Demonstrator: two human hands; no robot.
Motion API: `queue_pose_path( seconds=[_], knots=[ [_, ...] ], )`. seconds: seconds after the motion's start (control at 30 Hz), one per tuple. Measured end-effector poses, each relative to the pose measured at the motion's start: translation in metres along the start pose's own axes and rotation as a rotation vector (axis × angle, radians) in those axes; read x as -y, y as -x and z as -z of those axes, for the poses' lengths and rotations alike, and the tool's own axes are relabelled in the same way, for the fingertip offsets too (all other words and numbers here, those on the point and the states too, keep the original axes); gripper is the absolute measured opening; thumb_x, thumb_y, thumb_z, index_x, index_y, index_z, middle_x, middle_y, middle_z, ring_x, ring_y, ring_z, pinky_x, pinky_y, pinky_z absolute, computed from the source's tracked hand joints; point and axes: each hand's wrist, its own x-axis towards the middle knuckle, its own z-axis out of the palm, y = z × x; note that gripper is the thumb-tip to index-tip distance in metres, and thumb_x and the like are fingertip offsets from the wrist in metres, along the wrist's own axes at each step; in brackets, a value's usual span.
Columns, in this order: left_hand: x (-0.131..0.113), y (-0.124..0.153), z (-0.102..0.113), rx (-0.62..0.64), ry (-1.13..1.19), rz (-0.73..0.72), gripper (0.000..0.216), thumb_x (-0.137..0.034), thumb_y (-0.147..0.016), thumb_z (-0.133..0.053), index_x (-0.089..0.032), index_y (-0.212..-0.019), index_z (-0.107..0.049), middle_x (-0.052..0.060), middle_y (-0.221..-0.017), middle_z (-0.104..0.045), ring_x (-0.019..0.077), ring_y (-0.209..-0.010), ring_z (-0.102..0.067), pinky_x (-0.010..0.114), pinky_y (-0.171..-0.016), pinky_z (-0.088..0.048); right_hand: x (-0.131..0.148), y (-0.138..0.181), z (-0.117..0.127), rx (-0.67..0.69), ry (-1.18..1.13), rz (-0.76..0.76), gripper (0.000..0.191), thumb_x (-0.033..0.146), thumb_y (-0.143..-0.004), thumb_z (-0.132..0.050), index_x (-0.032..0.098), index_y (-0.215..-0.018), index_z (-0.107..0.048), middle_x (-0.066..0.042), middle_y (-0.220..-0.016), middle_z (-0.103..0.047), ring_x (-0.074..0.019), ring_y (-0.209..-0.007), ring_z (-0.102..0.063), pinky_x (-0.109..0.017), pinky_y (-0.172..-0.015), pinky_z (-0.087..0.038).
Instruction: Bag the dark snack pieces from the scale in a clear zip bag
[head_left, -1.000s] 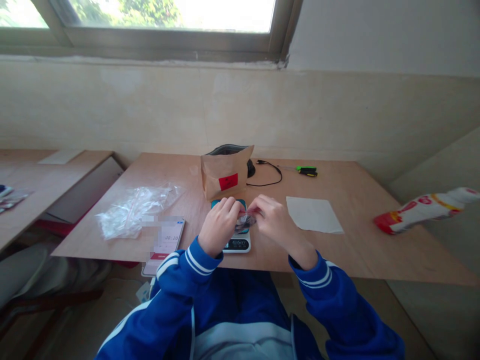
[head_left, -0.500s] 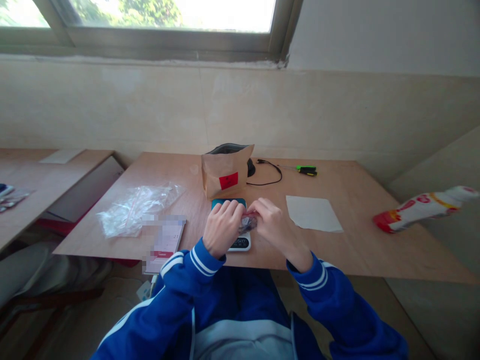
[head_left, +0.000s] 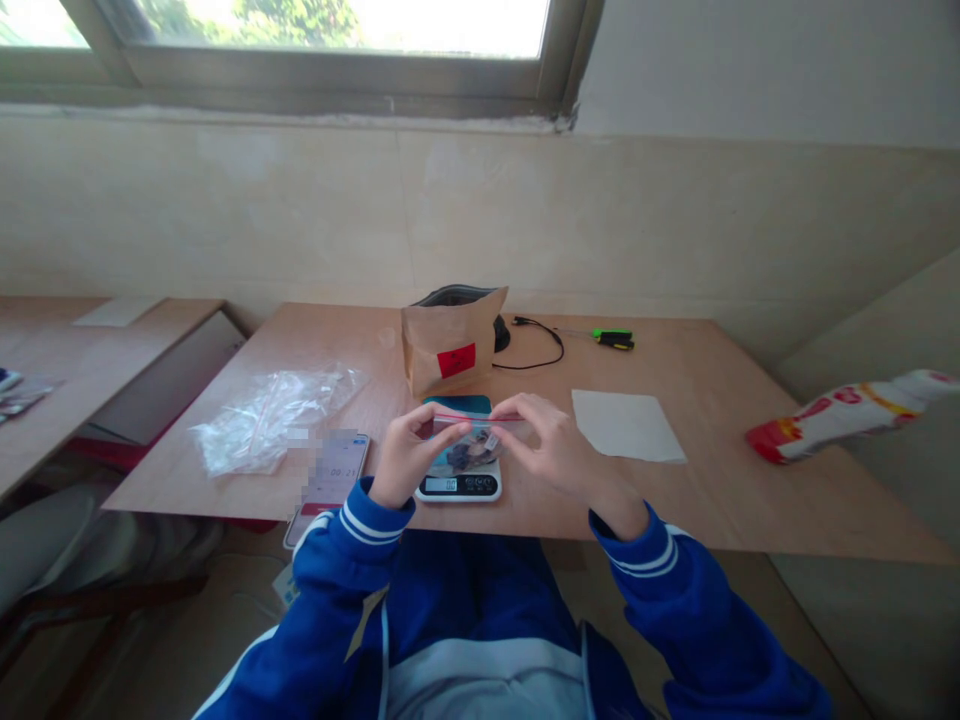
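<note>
My left hand (head_left: pixel 405 450) and my right hand (head_left: pixel 547 440) both pinch the top edge of a small clear zip bag (head_left: pixel 472 440) with a red seal line. The bag is stretched flat between them and holds some dark bits at the bottom. It hangs just above a small kitchen scale (head_left: pixel 461 485) with a teal top and a white front display, near the table's front edge. Behind the scale stands a brown paper pouch (head_left: pixel 450 350) with a red label.
A pile of clear plastic bags (head_left: pixel 262 420) lies left, with a phone (head_left: pixel 330 485) at the table (head_left: pixel 712 500) edge. A white paper sheet (head_left: pixel 626 425) lies right. A black cable (head_left: pixel 536 345), a green-handled tool (head_left: pixel 613 340) and a red-white packet (head_left: pixel 847 415) sit farther off.
My hands were bunched together over the scale around the crumpled bag. They have drawn apart sideways, and the bag is now stretched flat between them.
</note>
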Motion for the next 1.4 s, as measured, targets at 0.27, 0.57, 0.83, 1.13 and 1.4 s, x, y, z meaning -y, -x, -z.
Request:
queue_pose_path(
  seconds=[0.27, 0.57, 0.83, 1.13, 1.4],
  knots=[
    [-0.002, 0.005, 0.0, 0.005, -0.03, -0.025, 0.023, -0.038, -0.079, -0.072, -0.015, -0.084, -0.072, 0.005, -0.082, -0.075, 0.0181, -0.077, -0.07, 0.027, -0.073, -0.057, -0.005, -0.001, -0.008, -0.007, -0.018, 0.021, 0.008, 0.026, -0.091, -0.059, 0.02, -0.088, -0.062, -0.003, -0.087, -0.067, -0.0172, -0.085, -0.062, -0.032, -0.079, -0.047],
    [0.002, 0.008, 0.004, 0.035, -0.12, -0.082, 0.023, -0.038, -0.081, -0.069, -0.017, -0.088, -0.072, 0.006, -0.087, -0.075, 0.0175, -0.08, -0.07, 0.028, -0.076, -0.058, -0.004, 0.001, -0.004, 0.01, 0.073, 0.113, 0.008, 0.023, -0.092, -0.057, 0.02, -0.085, -0.06, -0.002, -0.083, -0.067, -0.0168, -0.081, -0.059, -0.03, -0.077, -0.044],
    [0.0, 0.009, 0.001, -0.034, -0.144, -0.11, 0.02, -0.035, -0.08, -0.071, -0.015, -0.079, -0.069, 0.005, -0.079, -0.073, 0.0164, -0.076, -0.068, 0.026, -0.071, -0.055, 0.001, 0.001, -0.006, 0.021, 0.066, 0.102, 0.006, 0.023, -0.092, -0.056, 0.02, -0.089, -0.06, -0.003, -0.088, -0.068, -0.0171, -0.085, -0.061, -0.031, -0.08, -0.045],
    [0.001, 0.01, 0.0, 0.05, -0.211, -0.179, 0.013, -0.03, -0.086, -0.066, -0.018, -0.087, -0.072, 0.005, -0.088, -0.073, 0.0155, -0.082, -0.068, 0.026, -0.077, -0.056, 0.003, -0.002, -0.011, -0.015, -0.04, -0.023, 0.01, 0.019, -0.088, -0.062, 0.02, -0.079, -0.065, -0.001, -0.08, -0.07, -0.0171, -0.081, -0.064, -0.03, -0.077, -0.046],
    [-0.004, 0.016, -0.005, 0.011, -0.074, -0.113, 0.017, -0.033, -0.083, -0.068, -0.016, -0.087, -0.066, 0.003, -0.085, -0.073, 0.0134, -0.076, -0.07, 0.022, -0.073, -0.057, 0.002, 0.002, -0.013, -0.099, 0.057, 0.016, 0.022, 0.002, -0.084, -0.055, 0.019, -0.072, -0.061, -0.002, -0.072, -0.064, -0.0173, -0.075, -0.058, -0.029, -0.072, -0.041]
  ],
)
